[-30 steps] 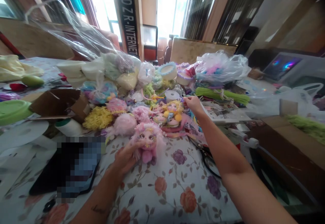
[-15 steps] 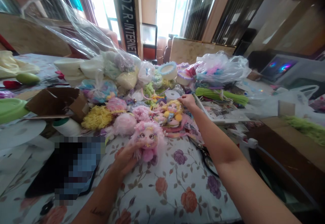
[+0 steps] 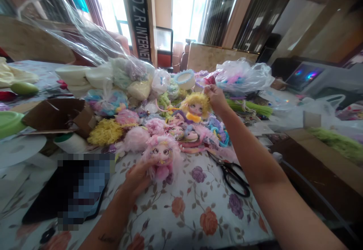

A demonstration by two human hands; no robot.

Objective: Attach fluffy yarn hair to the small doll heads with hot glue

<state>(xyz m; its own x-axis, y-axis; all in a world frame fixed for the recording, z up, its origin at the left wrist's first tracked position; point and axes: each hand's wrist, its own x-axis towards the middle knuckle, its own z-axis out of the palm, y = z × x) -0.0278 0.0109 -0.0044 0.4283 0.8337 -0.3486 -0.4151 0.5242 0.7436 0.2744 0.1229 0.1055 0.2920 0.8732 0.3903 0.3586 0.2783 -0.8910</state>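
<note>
So my right hand (image 3: 216, 98) is pinched on the yellow-haired doll (image 3: 195, 108), holding it up by its hair above the doll pile (image 3: 181, 129); my left hand (image 3: 138, 177) is clamped round the pink doll (image 3: 162, 158) on the bench (image 3: 198, 212); looks like I'm mid-pick, and next I'd need to bring yellow clear of the pile without snagging; scissors (image 3: 231, 174) lie near.
</note>
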